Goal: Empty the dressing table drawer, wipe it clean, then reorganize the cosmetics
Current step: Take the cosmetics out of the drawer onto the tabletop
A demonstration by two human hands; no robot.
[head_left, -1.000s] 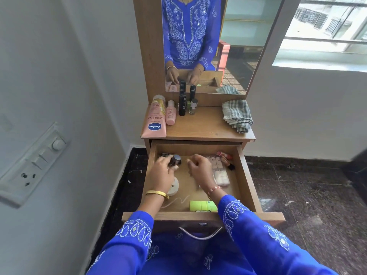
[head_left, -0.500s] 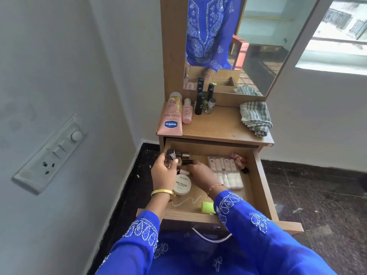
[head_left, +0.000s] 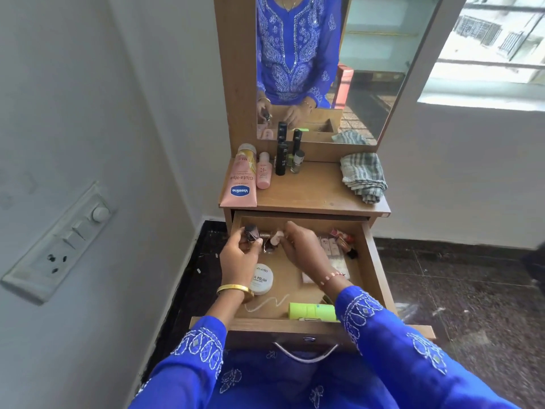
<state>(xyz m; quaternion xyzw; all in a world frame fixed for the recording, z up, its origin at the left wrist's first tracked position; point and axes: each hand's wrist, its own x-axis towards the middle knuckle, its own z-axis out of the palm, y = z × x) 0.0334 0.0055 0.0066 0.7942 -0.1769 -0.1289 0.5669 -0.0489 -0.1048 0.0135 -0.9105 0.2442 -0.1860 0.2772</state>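
The wooden drawer (head_left: 379, 278) stands pulled out below the dressing table top (head_left: 312, 193). My left hand (head_left: 239, 258) grips a small dark nail polish bottle (head_left: 251, 232) at the drawer's back left. My right hand (head_left: 303, 249) pinches a small pale pink bottle (head_left: 276, 238) beside it. In the drawer lie a round white nail polish remover tub (head_left: 262, 279), a lime green box (head_left: 312, 311), a row of pale sachets (head_left: 331, 247) and small red and dark cosmetics (head_left: 343, 239) at the back right.
On the top stand a pink Vaseline tube (head_left: 240, 184), a small pink bottle (head_left: 264, 172), black tubes (head_left: 281, 159) and a small polish bottle (head_left: 298, 162). A folded checked cloth (head_left: 364, 177) lies at the right. A mirror (head_left: 324, 63) rises behind; a wall switchboard (head_left: 59, 243) is left.
My right hand has moved to the drawer's back and picked up the pale pink bottle. My left hand still holds the dark bottle. The camera shifted.
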